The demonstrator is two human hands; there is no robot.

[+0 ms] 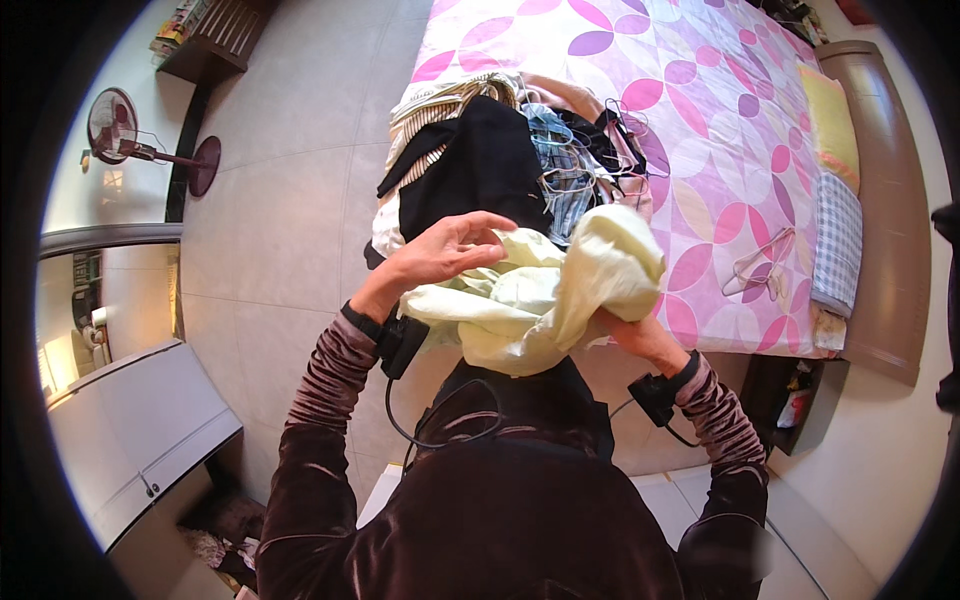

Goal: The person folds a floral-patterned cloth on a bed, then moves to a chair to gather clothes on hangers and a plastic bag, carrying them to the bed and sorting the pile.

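Before my body, a pale yellow-green cloth garment (pixel 517 307) hangs in loose folds at the bed's edge. My right hand (pixel 637 337) is under its right side, fingers hidden by the fabric, and holds up a bunched part. Above the garment's left part, my left hand (pixel 457 247) has its fingers curved and thumb apart, with nothing plainly between them. Just beyond lies a heap of clothes: a black garment (pixel 480 172), a striped garment (pixel 431 116) and a blue plaid garment (pixel 566 184), with several wire hangers (pixel 622 142) at its right side.
The bed (pixel 705 135) has a pink and purple patterned sheet. More hangers (pixel 761 270) lie on it near a checked pillow (pixel 836 240) and a yellow pillow (pixel 829 120). A pedestal fan (pixel 116 127) and a white cabinet (pixel 142 442) stand to the left. Cables hang from both wrist devices.
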